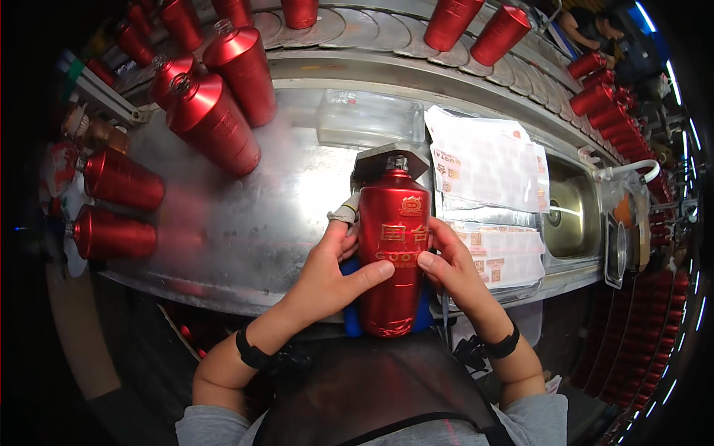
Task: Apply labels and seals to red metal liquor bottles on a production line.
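Observation:
A glossy red bottle (390, 297) with gold print and a clear threaded neck lies in front of me, its neck pointing away. Its shoulder end is by a dark angular block (366, 165), and blue material (351, 311) shows beneath its base end. My left hand (323, 279) grips the left side, thumb on the front; one finger wears a pale wrap. On the opposite side, my right hand (460, 275) is closed around the bottle with its thumb near the lettering. The fingertips behind the bottle are hidden.
Printed label sheets (483, 178) lie right of the bottle, before a metal sink (576, 230). A clear plastic box (364, 119) is behind the block. Several red bottles (216, 130) occupy the metal table's left side. Along the back, a slatted conveyor (349, 30) carries more. A person (591, 33) is at far right.

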A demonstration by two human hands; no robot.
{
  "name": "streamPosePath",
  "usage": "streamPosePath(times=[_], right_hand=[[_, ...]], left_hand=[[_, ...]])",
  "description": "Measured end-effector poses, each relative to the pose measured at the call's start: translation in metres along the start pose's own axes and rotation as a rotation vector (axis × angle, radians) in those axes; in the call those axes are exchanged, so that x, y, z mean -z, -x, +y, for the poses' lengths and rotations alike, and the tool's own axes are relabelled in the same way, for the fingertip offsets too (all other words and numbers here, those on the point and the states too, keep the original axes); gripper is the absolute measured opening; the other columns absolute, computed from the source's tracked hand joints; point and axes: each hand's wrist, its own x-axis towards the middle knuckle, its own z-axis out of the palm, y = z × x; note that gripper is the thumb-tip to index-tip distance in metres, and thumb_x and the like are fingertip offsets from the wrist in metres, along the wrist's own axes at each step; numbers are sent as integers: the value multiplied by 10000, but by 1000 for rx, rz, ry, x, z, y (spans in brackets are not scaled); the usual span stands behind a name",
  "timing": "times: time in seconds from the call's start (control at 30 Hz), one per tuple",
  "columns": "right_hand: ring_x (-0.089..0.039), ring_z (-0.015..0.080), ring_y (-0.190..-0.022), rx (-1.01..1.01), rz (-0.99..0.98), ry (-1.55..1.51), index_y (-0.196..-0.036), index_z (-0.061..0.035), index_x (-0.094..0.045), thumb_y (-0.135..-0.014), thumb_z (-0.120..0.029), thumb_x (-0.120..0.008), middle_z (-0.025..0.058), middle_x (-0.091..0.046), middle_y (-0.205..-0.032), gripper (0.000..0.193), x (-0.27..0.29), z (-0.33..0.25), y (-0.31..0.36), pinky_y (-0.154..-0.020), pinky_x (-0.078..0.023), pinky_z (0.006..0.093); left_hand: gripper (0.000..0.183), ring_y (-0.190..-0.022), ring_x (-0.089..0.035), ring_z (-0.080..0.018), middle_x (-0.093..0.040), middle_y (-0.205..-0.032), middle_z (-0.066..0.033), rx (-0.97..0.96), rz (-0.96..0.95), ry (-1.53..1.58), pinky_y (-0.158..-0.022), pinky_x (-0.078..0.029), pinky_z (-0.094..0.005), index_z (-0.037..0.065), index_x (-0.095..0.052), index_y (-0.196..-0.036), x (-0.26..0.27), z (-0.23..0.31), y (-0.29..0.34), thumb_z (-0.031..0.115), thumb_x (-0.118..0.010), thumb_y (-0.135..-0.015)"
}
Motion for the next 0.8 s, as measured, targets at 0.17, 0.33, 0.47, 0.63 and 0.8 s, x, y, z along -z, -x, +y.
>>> streamPosePath(times=[0.17, 0.33, 0.47, 0.63, 0.8], right_hand=[[-599, 77, -904, -52, -1, -91, -1446, -3, -347, -921, -150, -650, 43, -553, -1057, 624, -10, -11, 2, -800, -494, 218], [-596, 98, -969, -28, 18, -30, -1435, -6, -358, -925, -159, -650, 54, -556, -1081, 607, -11, -8, 0, -842, -498, 241], [-590, 93, -956, -9, 26, -31, -1431, -8, -363, -930, -170, -646, 53, -552, -1089, 598, -11, -7, 1, -829, -493, 234], [-527, 74, -957, -116, 0, -53, -1427, -21, -381, -938, -203, -629, 22, -523, -1067, 578, -6, -12, 5, -850, -449, 222], [-523, 46, -884, -28, 38, -35, -1416, -13, -398, -931, -205, -642, -4, -471, -1017, 576, -9, -4, 3, -792, -450, 210]], left_hand=[[797, -1352, -434, -255, -394, -1474, -162, 33, -2, 201, -1124, -332, -393, 1, -207, -1516, 0, -1, -4, 178, -695, -911], [800, -1345, -441, -243, -415, -1465, -154, 12, -4, 179, -1121, -330, -382, 3, -212, -1515, 4, -7, -4, 192, -702, -912], [734, -1331, -450, -216, -440, -1454, -146, 13, -39, 201, -1120, -333, -359, 3, -206, -1521, 6, -6, -6, 161, -640, -951], [583, -1301, -466, -169, -466, -1440, -144, 30, -32, 281, -1108, -345, -316, 10, -214, -1528, 10, -6, -4, 112, -483, -1021], [601, -1283, -482, -165, -491, -1411, -142, 47, -14, 297, -1103, -351, -313, 13, -226, -1523, 5, -3, -5, 137, -521, -1013]])
